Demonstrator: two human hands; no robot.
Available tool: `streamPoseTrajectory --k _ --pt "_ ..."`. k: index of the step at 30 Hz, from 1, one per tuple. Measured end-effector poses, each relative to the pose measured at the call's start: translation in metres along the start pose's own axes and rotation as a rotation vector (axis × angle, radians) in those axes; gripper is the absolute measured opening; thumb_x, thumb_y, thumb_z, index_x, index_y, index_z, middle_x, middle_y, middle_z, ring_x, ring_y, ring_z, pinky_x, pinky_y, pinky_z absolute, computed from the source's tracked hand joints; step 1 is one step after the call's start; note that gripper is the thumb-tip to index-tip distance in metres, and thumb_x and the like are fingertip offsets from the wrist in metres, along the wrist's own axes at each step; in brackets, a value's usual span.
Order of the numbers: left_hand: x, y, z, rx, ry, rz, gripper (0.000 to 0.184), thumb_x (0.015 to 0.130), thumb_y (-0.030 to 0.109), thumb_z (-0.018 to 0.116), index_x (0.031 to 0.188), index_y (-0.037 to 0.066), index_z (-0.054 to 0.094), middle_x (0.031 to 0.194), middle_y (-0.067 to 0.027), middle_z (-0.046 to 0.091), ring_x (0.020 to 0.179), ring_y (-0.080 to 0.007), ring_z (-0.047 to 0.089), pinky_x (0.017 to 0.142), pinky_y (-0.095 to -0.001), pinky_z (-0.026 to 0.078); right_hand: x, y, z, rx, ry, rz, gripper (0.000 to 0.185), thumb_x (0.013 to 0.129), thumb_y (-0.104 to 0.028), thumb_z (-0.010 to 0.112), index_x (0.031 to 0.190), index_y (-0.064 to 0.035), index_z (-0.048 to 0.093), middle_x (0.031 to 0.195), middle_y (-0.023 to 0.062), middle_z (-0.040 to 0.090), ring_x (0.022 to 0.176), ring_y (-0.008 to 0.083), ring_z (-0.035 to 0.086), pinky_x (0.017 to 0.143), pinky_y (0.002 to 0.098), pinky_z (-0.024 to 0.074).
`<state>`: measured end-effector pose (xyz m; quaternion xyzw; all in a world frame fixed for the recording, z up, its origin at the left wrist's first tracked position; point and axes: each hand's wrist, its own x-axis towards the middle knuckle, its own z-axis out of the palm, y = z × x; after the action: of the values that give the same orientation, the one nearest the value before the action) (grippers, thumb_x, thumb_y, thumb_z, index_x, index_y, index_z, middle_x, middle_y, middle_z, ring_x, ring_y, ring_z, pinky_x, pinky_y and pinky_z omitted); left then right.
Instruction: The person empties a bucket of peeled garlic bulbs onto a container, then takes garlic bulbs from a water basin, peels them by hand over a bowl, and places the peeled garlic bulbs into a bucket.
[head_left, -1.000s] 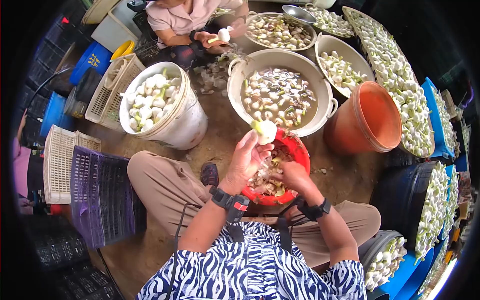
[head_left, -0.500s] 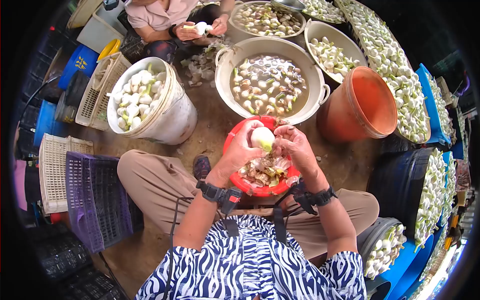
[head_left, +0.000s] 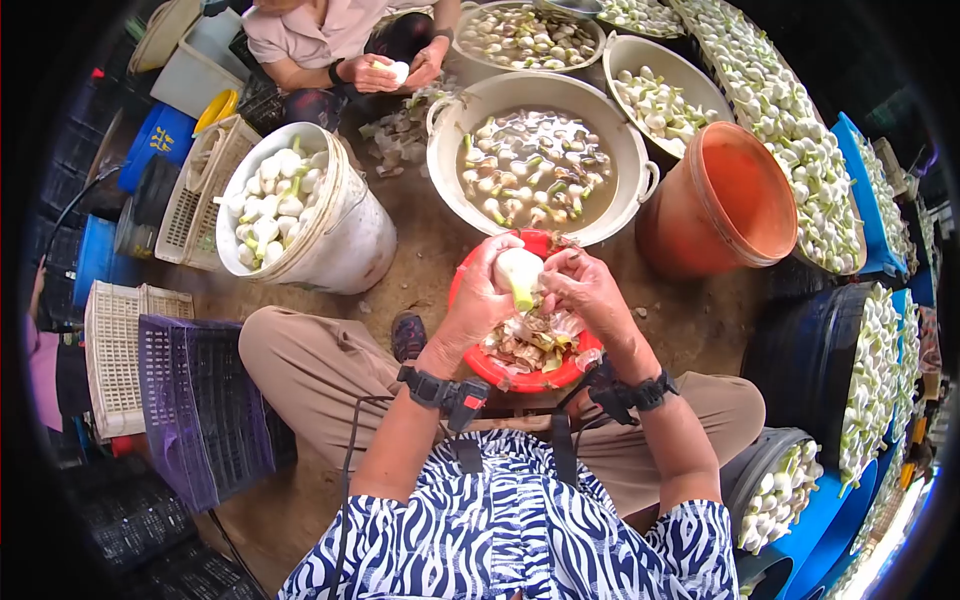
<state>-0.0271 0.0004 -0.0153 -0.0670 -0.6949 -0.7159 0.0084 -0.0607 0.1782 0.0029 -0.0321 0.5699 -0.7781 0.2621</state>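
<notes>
My left hand is closed around a peeled white garlic bulb, its short green stem pointing down toward me. Close against the bulb's right side, my right hand has its thumb and fingers pinched together, with scraps of brownish skin at the fingertips. Both hands are above a red basin, in which loose garlic skins lie piled.
Ahead stands a wide basin of water with floating garlic. A white bucket of bulbs is on the left, an orange bucket on the right. Opposite, a co-worker's hands hold a bulb. Crates stand at left.
The garlic bulb has turned in my left hand, so more of its green stem shows. My right fingers remain beside it. The co-worker's hands and bulb have shifted slightly.
</notes>
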Motion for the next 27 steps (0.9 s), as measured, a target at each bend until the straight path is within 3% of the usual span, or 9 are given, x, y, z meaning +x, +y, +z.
streamPoseTrajectory --k 7,11,13,16,18,19,21,24,27 --pt "-0.005 -0.004 0.005 -0.754 0.042 -0.024 0.056 0.078 0.024 0.071 0.123 0.006 0.042 0.113 -0.0101 0.056 0.105 -0.0241 0.056 0.093 -0.0374 0.044 0.005 0.034 -0.002 -0.483 0.026 -0.165 0.007 0.080 0.001 0.054 0.073 0.0026 0.055 0.065 0.0045 0.057 0.054 0.0079 0.055 0.045 0.0258 0.0476" --pt "-0.001 -0.006 -0.004 -0.965 -0.008 -0.142 0.049 0.088 0.040 0.055 0.122 0.004 0.048 0.125 -0.0169 0.052 0.108 -0.0294 0.055 0.092 -0.0396 0.045 0.010 0.076 -0.017 -1.002 -0.027 -0.244 0.004 0.074 -0.002 0.058 0.075 0.0013 0.058 0.066 0.0151 0.059 0.061 0.0227 0.061 0.056 0.0353 0.0478" --pt "0.013 -0.032 -0.020 -1.062 -0.110 -0.198 0.046 0.088 0.036 0.056 0.121 0.004 0.048 0.122 -0.0161 0.054 0.105 -0.0287 0.057 0.089 -0.0381 0.047 0.009 0.078 -0.022 -1.117 -0.085 -0.201 0.010 0.073 -0.008 0.059 0.078 -0.0007 0.061 0.074 0.0188 0.062 0.072 0.0350 0.061 0.064 0.0411 0.0474" --pt "0.071 -0.016 0.037 -0.946 0.027 -0.186 0.035 0.087 0.016 0.058 0.118 0.004 0.047 0.109 -0.0106 0.058 0.086 -0.0240 0.062 0.079 -0.0366 0.052 0.011 0.080 -0.020 -1.272 -0.103 -0.047 0.016 0.079 -0.015 0.059 0.086 -0.0019 0.065 0.081 0.0168 0.065 0.080 0.0289 0.064 0.069 0.0395 0.0481" --pt "0.111 0.034 0.096 -0.827 -0.187 -0.201 0.042 0.085 0.009 0.057 0.124 0.006 0.040 0.112 -0.0107 0.056 0.089 -0.0235 0.061 0.081 -0.0361 0.051 0.021 0.104 -0.034 -0.840 -0.138 -0.054 0.024 0.083 -0.020 0.059 0.093 0.0017 0.065 0.090 0.0089 0.068 0.086 0.0186 0.064 0.073 0.0367 0.0480" --pt "0.128 0.048 0.121 -0.733 -0.337 -0.235 0.047 0.085 0.008 0.057 0.127 0.007 0.036 0.116 -0.0118 0.054 0.092 -0.0219 0.060 0.082 -0.0363 0.050 -0.012 0.056 -0.011 0.121 -0.049 -0.050 0.028 0.086 -0.020 0.058 0.096 0.0058 0.064 0.093 0.0031 0.067 0.088 0.0115 0.061 0.074 0.0333 0.0476" --pt "0.133 0.075 0.158 -0.369 -0.382 -0.184 0.075 0.081 0.010 0.064 0.141 0.003 0.021 0.128 -0.0205 0.043 0.098 -0.0188 0.055 0.083 -0.0302 0.047 0.022 0.096 -0.052 0.225 -0.196 -0.030 0.020 0.088 -0.019 0.054 0.101 -0.0043 0.061 0.102 0.0024 0.061 0.092 0.0125 0.055 0.078 0.0317 0.0460" --pt "0.139 0.059 0.146 -0.324 -0.248 -0.259 0.073 0.079 0.009 0.065 0.140 -0.001 0.024 0.128 -0.0200 0.042 0.101 -0.0163 0.052 0.087 -0.0284 0.044 0.079 0.057 -0.103 -0.944 -0.219 -0.080 0.026 0.087 -0.014 0.054 0.112 -0.0060 0.058 0.106 0.0061 0.062 0.090 0.0162 0.058 0.073 0.0355 0.0470" --pt "0.145 -0.004 0.084 -0.334 -0.147 -0.220 0.044 0.083 0.008 0.059 0.123 -0.003 0.045 0.112 -0.0143 0.055 0.090 -0.0152 0.058 0.079 -0.0276 0.049 0.164 0.056 -0.169 0.024 -0.040 -0.069 0.013 0.079 -0.008 0.056 0.087 -0.0039 0.065 0.077 0.0060 0.065 0.072 0.0198 0.062 0.067 0.0321 0.0488"
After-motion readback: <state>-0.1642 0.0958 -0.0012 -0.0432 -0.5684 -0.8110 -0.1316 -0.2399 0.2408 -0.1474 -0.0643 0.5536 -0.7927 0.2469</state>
